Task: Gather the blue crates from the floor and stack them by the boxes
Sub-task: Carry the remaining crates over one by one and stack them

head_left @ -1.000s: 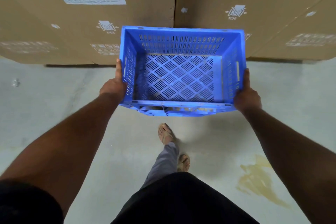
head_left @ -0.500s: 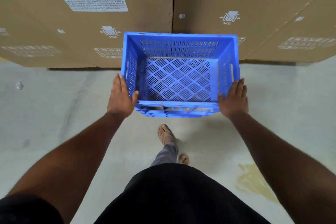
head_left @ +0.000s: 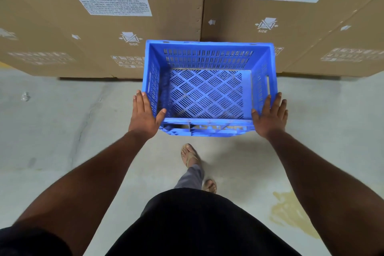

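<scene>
An empty blue slatted crate point(head_left: 207, 58) stands upright in the middle of the head view, its far side against two large brown cardboard boxes point(head_left: 99, 33). My left hand point(head_left: 143, 116) lies flat at the crate's near left corner, fingers straight, thumb touching the near rim. My right hand point(head_left: 270, 116) lies flat at the near right corner in the same way. Neither hand curls around the crate. I cannot tell whether the crate rests on the floor or on something below it.
The second cardboard box point(head_left: 291, 27) meets the first right behind the crate. The grey concrete floor has a yellow stain point(head_left: 291, 214) at the lower right and a small crumpled scrap point(head_left: 25, 96) at the left. My sandalled foot point(head_left: 189, 156) is just behind the crate.
My hands gripped the crate's side walls a second ago; they have slid back to its near corners and flattened out. The crate has moved lower and closer to the boxes.
</scene>
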Tool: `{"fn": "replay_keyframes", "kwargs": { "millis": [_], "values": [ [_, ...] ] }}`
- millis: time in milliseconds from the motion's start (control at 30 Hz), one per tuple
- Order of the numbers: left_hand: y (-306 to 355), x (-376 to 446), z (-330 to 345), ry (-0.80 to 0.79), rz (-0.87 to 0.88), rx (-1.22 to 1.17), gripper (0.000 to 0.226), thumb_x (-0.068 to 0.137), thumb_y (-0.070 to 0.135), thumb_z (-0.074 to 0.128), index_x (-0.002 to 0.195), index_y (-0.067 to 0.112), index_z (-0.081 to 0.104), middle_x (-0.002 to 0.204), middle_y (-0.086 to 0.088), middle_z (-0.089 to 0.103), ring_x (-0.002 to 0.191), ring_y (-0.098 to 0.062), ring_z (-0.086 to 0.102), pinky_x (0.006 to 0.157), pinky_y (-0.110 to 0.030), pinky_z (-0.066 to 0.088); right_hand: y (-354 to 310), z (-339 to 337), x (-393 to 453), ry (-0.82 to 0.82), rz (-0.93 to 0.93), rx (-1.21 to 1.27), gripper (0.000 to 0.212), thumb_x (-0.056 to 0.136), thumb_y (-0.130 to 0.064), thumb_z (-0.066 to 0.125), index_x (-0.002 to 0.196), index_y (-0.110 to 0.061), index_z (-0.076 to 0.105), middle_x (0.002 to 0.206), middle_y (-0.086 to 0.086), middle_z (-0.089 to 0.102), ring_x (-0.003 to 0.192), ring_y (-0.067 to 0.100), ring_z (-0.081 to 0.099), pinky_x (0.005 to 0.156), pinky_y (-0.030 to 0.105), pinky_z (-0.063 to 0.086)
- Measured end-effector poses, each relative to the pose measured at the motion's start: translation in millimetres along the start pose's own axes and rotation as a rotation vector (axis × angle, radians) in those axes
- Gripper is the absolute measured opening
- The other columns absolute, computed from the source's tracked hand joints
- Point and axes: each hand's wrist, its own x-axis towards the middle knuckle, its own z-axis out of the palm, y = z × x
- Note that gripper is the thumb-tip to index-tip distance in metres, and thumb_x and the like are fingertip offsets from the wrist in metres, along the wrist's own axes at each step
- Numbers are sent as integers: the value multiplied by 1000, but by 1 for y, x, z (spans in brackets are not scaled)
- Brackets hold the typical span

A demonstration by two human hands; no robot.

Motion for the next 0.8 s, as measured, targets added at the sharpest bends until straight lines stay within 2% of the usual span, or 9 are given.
{"fn": "replay_keyframes", "kwargs": {
  "millis": [67,133,233,333,400,467,600,700,800],
  "values": [
    [2,-3,-4,-14,-42,-50,88,101,51,47,157,-9,15,164,-32,12,153,-47,12,126,-52,14,-3,-5,-5,-14,13,14,79,101,-55,35,162,-10,13,169,19,0,156,41,2,124,55,10],
    [8,-12,-9,-10,-74,-73,84,100,51,43,155,-10,24,162,-33,20,149,-52,19,123,-56,18,-11,-12,-18,42,-22,65,76,99,-51,34,159,-5,24,166,21,18,153,42,15,121,57,16],
    [19,-38,-18,65,-29,-88,71,99,40,50,148,-9,38,158,-32,29,144,-56,24,121,-58,20,-28,-19,-55,185,-216,244,64,94,-37,43,146,-1,45,150,22,47,142,44,40,115,59,32],
    [27,-78,-29,117,39,-278,58,100,26,56,149,-1,40,161,-22,30,151,-43,22,123,-50,22,-53,-26,-102,294,-404,526,46,94,-12,54,139,-2,53,142,15,56,138,37,46,119,45,33],
    [28,-112,-38,154,43,-426,53,99,25,55,146,3,45,153,-15,45,146,-33,38,120,-45,31,-71,-31,-130,303,-509,575,42,92,-4,57,134,-5,58,135,11,60,132,30,51,116,31,33],
    [30,-151,-54,184,-20,-552,45,101,25,55,143,10,51,142,-4,58,132,-21,55,111,-38,43,-90,-35,-158,247,-570,610,39,92,-4,57,131,-9,60,129,5,63,124,24,55,110,22,34],
    [22,-222,-88,237,-119,-659,31,102,20,58,132,18,62,116,7,73,110,-2,67,97,-23,50,-133,-36,-206,-7,-578,724,33,94,-9,57,127,-16,61,120,-7,67,108,14,65,99,32,51],
    [-6,-267,-104,275,-237,-757,25,102,18,59,125,20,67,106,9,75,103,-1,69,91,-17,52,-170,-25,-244,-266,-614,698,31,95,-15,61,125,-17,64,118,-9,69,102,9,69,97,36,54],
    [-43,-309,-110,319,-370,-847,21,102,18,59,119,23,70,101,9,77,99,-3,71,87,-20,55,-204,-12,-287,-287,-708,687,25,95,-16,60,118,-22,69,111,-15,73,95,1,70,89,27,56]
  ]
}}
